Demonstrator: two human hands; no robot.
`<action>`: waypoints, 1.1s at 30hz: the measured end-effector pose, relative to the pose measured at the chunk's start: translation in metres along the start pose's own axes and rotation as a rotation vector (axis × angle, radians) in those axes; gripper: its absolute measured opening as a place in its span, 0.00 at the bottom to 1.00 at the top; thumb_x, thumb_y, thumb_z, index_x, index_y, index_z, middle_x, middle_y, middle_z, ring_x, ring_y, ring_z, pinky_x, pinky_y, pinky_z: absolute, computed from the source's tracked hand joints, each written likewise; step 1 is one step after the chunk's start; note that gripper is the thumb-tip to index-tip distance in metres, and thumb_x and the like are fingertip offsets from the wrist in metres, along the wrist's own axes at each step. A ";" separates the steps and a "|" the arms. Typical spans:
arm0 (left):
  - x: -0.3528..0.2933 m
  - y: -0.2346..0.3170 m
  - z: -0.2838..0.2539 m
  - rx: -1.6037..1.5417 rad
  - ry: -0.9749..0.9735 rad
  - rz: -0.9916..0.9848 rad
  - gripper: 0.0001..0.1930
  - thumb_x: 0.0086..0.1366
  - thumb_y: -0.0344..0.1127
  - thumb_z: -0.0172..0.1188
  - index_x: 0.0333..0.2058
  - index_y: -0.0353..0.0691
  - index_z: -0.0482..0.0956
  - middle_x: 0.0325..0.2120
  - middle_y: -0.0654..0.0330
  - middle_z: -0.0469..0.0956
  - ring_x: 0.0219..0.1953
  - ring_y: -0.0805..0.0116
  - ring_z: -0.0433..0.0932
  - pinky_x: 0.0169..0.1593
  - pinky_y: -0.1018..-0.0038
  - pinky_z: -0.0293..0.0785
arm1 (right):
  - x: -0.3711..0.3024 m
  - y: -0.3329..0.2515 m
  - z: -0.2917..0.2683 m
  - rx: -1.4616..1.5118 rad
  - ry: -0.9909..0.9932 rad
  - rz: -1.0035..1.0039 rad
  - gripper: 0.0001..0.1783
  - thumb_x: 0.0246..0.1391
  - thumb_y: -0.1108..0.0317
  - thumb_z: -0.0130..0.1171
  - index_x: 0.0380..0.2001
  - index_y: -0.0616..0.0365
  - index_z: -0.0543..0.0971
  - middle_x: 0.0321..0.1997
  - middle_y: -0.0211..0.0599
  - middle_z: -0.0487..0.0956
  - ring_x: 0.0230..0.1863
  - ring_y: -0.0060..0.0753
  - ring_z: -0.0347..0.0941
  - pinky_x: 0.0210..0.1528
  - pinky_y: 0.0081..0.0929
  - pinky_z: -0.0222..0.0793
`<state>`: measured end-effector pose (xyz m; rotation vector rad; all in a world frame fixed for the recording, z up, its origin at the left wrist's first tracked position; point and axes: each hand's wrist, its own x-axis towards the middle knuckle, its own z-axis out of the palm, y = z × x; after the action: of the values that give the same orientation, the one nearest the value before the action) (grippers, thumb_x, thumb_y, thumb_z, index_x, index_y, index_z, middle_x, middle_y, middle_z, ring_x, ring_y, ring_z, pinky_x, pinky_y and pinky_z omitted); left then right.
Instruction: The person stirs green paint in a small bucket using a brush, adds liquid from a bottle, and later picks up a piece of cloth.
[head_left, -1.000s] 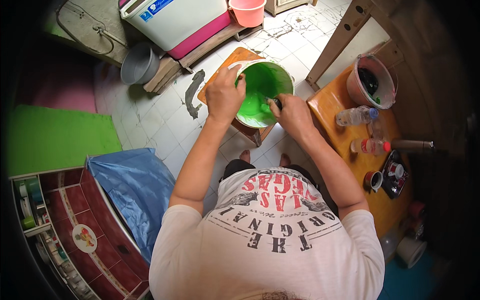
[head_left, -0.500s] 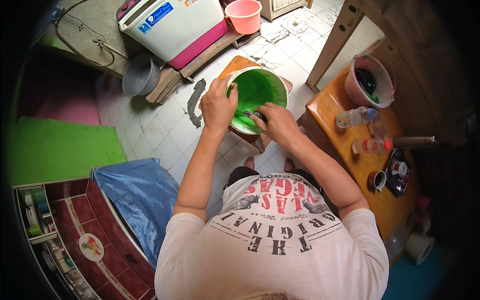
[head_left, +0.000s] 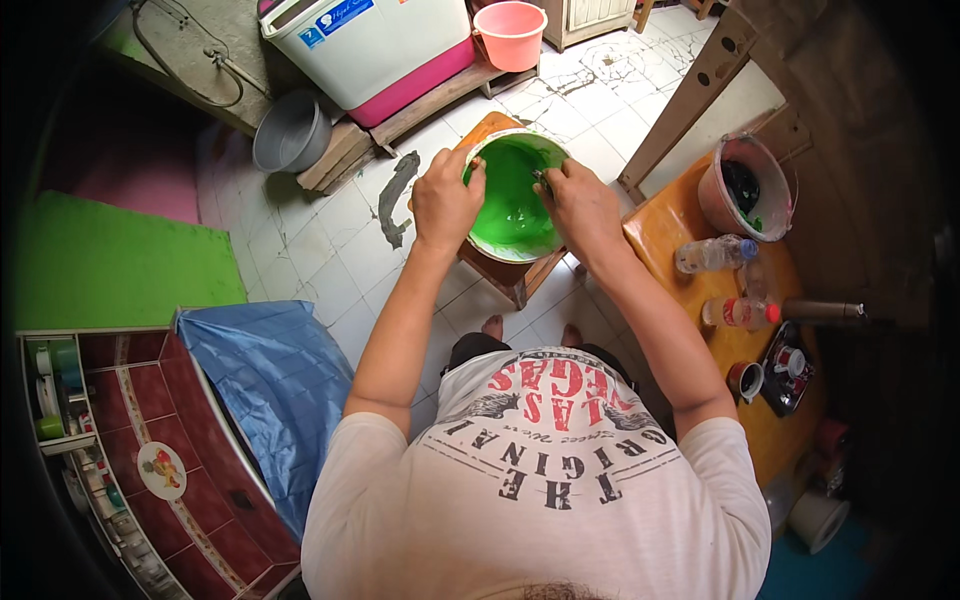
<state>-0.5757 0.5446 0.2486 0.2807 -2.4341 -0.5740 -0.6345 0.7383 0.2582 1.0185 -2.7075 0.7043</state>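
A white bucket [head_left: 488, 247] stands tilted toward me on a wooden stool [head_left: 497, 123]. Glossy bright green paint [head_left: 513, 195] coats its inside and pools at the bottom. My left hand [head_left: 447, 203] is closed on the bucket's left rim, fingertips curled inside. At the right rim, my right hand [head_left: 582, 210] is closed round a small dark-handled tool [head_left: 541, 183]. Most of that tool is hidden by the fingers, so its exact kind does not show.
To the right, an orange wooden table [head_left: 655, 218] carries a pink bucket [head_left: 775, 180], plastic bottles [head_left: 715, 255] and a cup [head_left: 745, 380]. A washing machine [head_left: 375, 60] and grey basin [head_left: 292, 135] are beyond. Blue sheeting [head_left: 265, 370] covers something left.
My right hand has moved with the tool from the bucket's near inner side up and right to the right rim. My left hand keeps its hold. The whole view has shifted slightly.
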 end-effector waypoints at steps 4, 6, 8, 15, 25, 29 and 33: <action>0.000 -0.006 -0.004 0.011 -0.002 -0.036 0.11 0.62 0.37 0.64 0.42 0.40 0.84 0.30 0.52 0.78 0.29 0.48 0.81 0.35 0.58 0.79 | -0.002 -0.007 0.010 -0.032 -0.014 -0.091 0.11 0.58 0.63 0.61 0.31 0.61 0.80 0.34 0.46 0.77 0.39 0.52 0.77 0.40 0.46 0.75; 0.000 -0.011 -0.005 -0.012 -0.055 -0.112 0.14 0.63 0.41 0.63 0.45 0.41 0.84 0.34 0.51 0.80 0.36 0.47 0.81 0.41 0.58 0.78 | -0.009 -0.013 0.008 -0.002 -0.076 -0.082 0.11 0.57 0.63 0.62 0.31 0.62 0.80 0.35 0.46 0.77 0.39 0.52 0.77 0.40 0.46 0.75; 0.001 -0.018 -0.006 -0.027 -0.059 -0.126 0.14 0.63 0.41 0.63 0.45 0.41 0.84 0.34 0.50 0.80 0.37 0.47 0.81 0.42 0.58 0.78 | -0.013 -0.018 0.004 0.055 -0.206 -0.083 0.12 0.57 0.62 0.63 0.31 0.62 0.82 0.35 0.47 0.78 0.38 0.52 0.78 0.40 0.47 0.75; 0.005 -0.044 -0.001 -0.082 -0.053 -0.130 0.15 0.63 0.41 0.63 0.44 0.39 0.83 0.36 0.48 0.81 0.40 0.45 0.81 0.44 0.57 0.77 | 0.002 -0.025 0.008 0.195 -0.248 -0.025 0.15 0.58 0.58 0.64 0.32 0.62 0.82 0.34 0.47 0.78 0.37 0.53 0.79 0.40 0.47 0.75; 0.019 -0.072 0.006 -0.130 -0.111 -0.135 0.14 0.63 0.42 0.64 0.37 0.36 0.81 0.35 0.46 0.80 0.40 0.44 0.80 0.44 0.55 0.75 | 0.022 -0.034 0.023 0.090 -0.339 -0.056 0.18 0.56 0.54 0.65 0.33 0.61 0.82 0.36 0.46 0.80 0.39 0.53 0.79 0.41 0.46 0.75; 0.027 -0.077 0.009 -0.151 -0.160 -0.140 0.14 0.63 0.43 0.63 0.38 0.36 0.82 0.36 0.44 0.81 0.40 0.42 0.80 0.45 0.55 0.75 | 0.031 -0.032 0.023 0.002 -0.267 -0.041 0.18 0.55 0.54 0.65 0.33 0.60 0.82 0.36 0.46 0.80 0.39 0.55 0.79 0.42 0.48 0.75; 0.035 -0.086 0.015 -0.131 -0.211 -0.162 0.15 0.62 0.44 0.63 0.38 0.36 0.83 0.37 0.42 0.81 0.41 0.41 0.80 0.46 0.55 0.76 | 0.042 -0.037 0.024 -0.034 -0.252 -0.006 0.18 0.55 0.54 0.65 0.34 0.59 0.82 0.37 0.46 0.81 0.39 0.54 0.79 0.43 0.48 0.75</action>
<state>-0.6071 0.4627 0.2159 0.3817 -2.5757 -0.8703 -0.6417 0.6786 0.2637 1.1789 -2.9148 0.5597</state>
